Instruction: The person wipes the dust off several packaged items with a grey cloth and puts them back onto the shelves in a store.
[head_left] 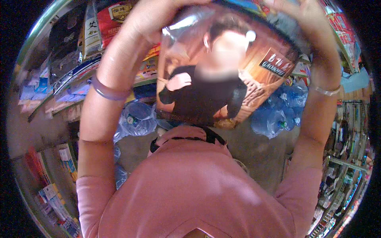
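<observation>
Before my chest is a large, tilted, glossy printed package (205, 95), bearing a picture of a person in black, a biscuit and some writing. My left hand (184, 3) reaches over its upper left edge, with most of the fingers cut off by the top of the view. Beyond the upper right edge is my right hand (293, 7), blurred and partly out of view. Whether either hand grips the package cannot be made out. A bangle (108, 91) circles my left forearm and a thin bracelet (326, 90) my right.
Large clear water bottles (138, 117) stand on the floor (256, 151) at the left, and more bottles (271, 122) at the right. Shelves with packaged goods (114, 22) curve along the upper left. Densely stocked racks (342, 178) line the right.
</observation>
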Demonstrator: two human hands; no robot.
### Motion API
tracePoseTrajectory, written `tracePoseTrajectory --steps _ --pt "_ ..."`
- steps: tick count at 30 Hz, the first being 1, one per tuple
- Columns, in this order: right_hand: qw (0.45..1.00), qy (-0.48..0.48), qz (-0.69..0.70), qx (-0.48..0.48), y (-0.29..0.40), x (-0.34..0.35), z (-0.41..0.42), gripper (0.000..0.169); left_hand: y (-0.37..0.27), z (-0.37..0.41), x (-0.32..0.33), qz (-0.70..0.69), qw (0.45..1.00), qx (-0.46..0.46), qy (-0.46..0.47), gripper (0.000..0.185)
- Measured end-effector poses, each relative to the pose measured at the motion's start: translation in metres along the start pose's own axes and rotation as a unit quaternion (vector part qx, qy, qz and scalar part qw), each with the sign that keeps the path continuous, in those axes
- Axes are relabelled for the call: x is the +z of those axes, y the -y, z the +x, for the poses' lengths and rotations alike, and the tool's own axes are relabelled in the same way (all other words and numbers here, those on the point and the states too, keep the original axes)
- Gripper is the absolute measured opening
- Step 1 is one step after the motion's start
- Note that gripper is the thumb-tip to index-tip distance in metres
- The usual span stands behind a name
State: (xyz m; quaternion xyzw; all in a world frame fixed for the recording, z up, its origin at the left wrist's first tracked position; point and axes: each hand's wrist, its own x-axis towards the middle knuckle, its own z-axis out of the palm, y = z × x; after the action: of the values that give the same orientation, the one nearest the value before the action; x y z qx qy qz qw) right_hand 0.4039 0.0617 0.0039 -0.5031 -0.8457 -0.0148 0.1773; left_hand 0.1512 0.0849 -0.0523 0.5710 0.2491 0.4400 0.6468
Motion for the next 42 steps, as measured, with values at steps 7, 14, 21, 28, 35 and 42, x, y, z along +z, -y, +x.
tracePoseTrajectory --steps 7,14,21,28,35,42 --pt "0.955 0.132 0.267 0.009 0.015 0.064 -0.005 0.011 0.072 -0.026 -0.019 -0.045 0.987 -0.137 -0.077 0.023" --pt "0.986 -0.073 0.048 -0.141 0.041 0.095 -0.025 0.008 0.089 -0.037 -0.025 0.184 0.959 -0.022 -0.212 0.037" --pt "0.973 -0.091 0.065 -0.202 0.04 0.091 -0.029 0.007 0.087 -0.051 -0.025 0.203 0.967 0.089 -0.129 0.06" --pt "0.966 -0.065 0.076 -0.237 0.042 0.095 -0.032 0.007 0.095 -0.053 -0.024 0.356 0.911 0.116 -0.171 0.077" --pt "0.966 -0.072 0.085 -0.235 0.047 0.104 -0.034 0.008 0.098 -0.058 -0.025 0.248 0.953 0.043 -0.166 0.075" --pt "0.964 -0.078 0.001 -0.256 0.051 0.113 -0.04 0.012 0.089 -0.065 -0.019 0.154 0.974 -0.006 -0.165 0.058"
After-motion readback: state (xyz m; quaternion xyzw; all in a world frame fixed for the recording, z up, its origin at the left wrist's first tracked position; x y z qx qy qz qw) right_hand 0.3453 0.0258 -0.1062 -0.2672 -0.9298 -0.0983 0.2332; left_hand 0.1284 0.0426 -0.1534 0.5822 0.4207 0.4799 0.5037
